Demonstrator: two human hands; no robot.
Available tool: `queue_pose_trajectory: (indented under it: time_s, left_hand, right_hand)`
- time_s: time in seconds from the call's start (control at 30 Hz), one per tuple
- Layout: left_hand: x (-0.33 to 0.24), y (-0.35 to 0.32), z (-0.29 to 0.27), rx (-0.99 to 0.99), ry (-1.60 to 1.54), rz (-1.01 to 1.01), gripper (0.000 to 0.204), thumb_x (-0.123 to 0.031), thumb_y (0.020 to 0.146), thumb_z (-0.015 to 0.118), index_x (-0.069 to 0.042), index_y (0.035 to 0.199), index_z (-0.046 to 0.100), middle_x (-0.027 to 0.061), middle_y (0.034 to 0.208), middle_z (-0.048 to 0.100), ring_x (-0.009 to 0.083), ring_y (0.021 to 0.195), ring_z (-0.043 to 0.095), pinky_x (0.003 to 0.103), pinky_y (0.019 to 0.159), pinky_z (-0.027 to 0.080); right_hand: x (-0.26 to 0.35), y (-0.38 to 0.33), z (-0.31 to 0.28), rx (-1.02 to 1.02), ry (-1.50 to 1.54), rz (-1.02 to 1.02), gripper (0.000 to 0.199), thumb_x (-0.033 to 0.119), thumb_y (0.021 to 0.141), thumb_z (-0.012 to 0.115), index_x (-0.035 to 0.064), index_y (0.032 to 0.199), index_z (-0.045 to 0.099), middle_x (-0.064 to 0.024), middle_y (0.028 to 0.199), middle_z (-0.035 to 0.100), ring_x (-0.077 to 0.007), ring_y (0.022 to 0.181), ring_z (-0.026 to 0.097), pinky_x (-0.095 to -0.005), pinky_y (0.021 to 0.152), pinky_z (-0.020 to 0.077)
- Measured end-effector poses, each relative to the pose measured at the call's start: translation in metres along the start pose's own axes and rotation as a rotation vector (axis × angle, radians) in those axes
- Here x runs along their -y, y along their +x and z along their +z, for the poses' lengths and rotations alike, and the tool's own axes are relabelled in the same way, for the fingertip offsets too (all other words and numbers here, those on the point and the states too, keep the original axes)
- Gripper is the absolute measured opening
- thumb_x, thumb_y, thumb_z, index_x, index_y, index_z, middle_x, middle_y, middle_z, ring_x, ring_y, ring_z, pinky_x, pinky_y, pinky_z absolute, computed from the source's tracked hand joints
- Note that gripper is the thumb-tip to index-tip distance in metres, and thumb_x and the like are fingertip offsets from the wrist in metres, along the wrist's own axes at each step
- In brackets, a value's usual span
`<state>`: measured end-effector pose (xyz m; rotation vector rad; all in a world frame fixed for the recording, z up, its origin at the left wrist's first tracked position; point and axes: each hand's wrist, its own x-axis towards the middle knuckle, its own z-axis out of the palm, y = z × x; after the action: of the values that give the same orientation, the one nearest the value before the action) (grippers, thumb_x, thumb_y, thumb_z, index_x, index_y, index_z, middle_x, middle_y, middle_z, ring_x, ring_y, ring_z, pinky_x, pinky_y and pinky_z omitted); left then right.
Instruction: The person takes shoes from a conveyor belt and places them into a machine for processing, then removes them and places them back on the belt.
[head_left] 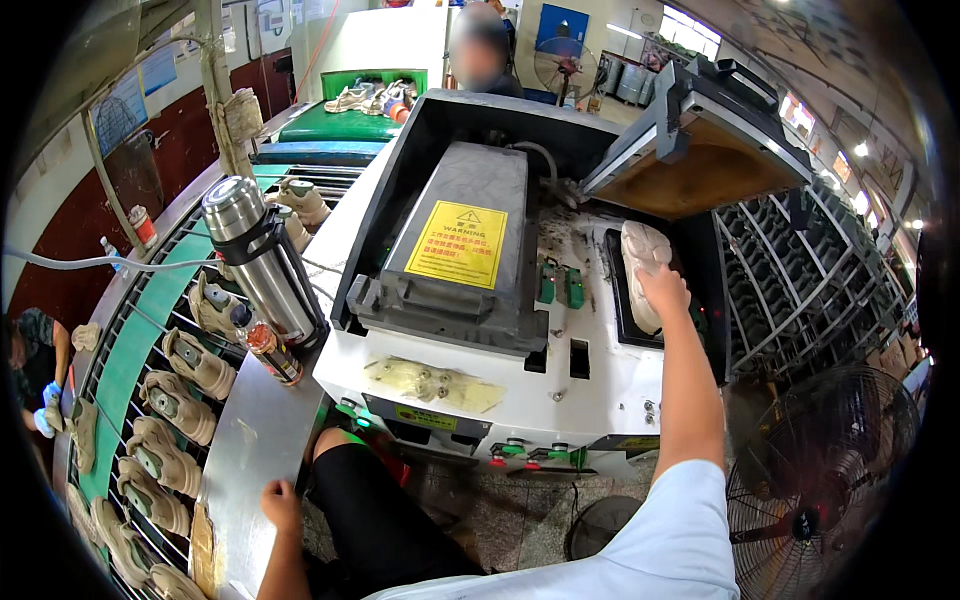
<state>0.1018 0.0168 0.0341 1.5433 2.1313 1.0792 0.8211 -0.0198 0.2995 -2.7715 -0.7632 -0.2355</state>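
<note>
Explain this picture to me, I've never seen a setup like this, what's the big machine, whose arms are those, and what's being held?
The picture comes from a camera worn on a person's head, looking down, so the two bare arms rising from the bottom are that person's own. The wide lens bends straight edges near the rim.

In front stands a white machine with a grey block bearing a yellow warning label and a raised lid on the right. The right hand rests on a pale shoe lying in the machine's open dark bay; whether it grips it is unclear. The left hand touches the edge of a metal shelf, where a steel flask and a small bottle stand.

Left of that, a green conveyor carries tan shoes. Other people work nearby.
</note>
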Motion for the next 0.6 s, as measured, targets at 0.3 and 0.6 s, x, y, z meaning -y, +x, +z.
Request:
queue_pose_trajectory:
  time_s: [0.3, 0.6]
  left_hand:
    - [-0.188, -0.134, 0.076, 1.275, -0.18, 0.52, 0.03, -0.034, 0.088, 0.059, -0.006, 0.091, 0.07, 0.0151, 0.082, 0.068, 0.0345, 0.078, 0.065, 0.042, 0.069, 0.051]
    - [-0.298, -0.221, 0.15, 1.504, -0.288, 0.681, 0.032, -0.029, 0.094, 0.049, -0.005, 0.109, 0.063, 0.02, 0.096, 0.066, 0.0401, 0.088, 0.062, 0.048, 0.075, 0.047]
  right_hand:
    - [-0.179, -0.232, 0.055, -0.54, 0.393, -0.067, 0.015, 0.013, 0.086, 0.06, 0.0013, 0.077, 0.057, -0.0127, 0.071, 0.055, -0.0303, 0.066, 0.054, -0.0398, 0.061, 0.0431]
    - [-0.274, -0.237, 0.105, -0.227, 1.905, 0.982, 0.04, 0.051, 0.094, 0.039, 0.0159, 0.074, 0.037, -0.0001, 0.065, 0.037, -0.0146, 0.059, 0.033, -0.0308, 0.061, 0.0318]
